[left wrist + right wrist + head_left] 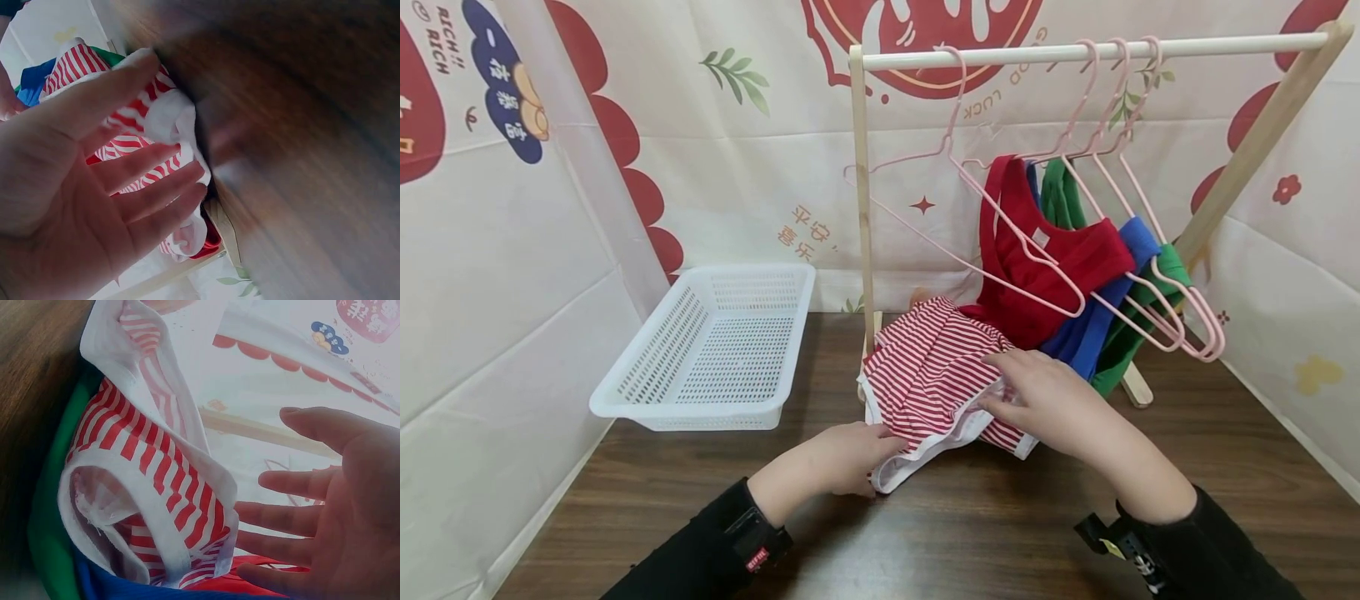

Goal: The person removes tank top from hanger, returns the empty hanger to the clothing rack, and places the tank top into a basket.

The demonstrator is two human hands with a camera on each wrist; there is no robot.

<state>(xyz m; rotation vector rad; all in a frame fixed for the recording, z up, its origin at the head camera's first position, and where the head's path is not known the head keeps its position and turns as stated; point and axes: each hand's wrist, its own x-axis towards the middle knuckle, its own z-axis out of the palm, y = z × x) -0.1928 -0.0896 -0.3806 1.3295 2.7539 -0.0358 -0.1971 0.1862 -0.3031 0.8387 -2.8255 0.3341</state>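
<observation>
A small red-and-white striped top [928, 367] with white trim lies rumpled on the table below the hangers. My left hand [853, 457] is at its near left corner, fingertips by the white edge. In the left wrist view the left hand's thumb and fingers are spread beside the cloth. My right hand [1048, 400] is over the top's right side, and its fingertips overlap the cloth. Seen in the right wrist view, its fingers [281, 519] are extended beside the top, whose white-edged opening [75, 512] faces the camera.
A wooden rack [1000, 57] carries an empty pink hanger [951, 150] at left. Red [1037, 250], blue [1086, 333] and green [1120, 358] garments hang at right, close behind the striped top. A white perforated basket [775, 408] stands at left.
</observation>
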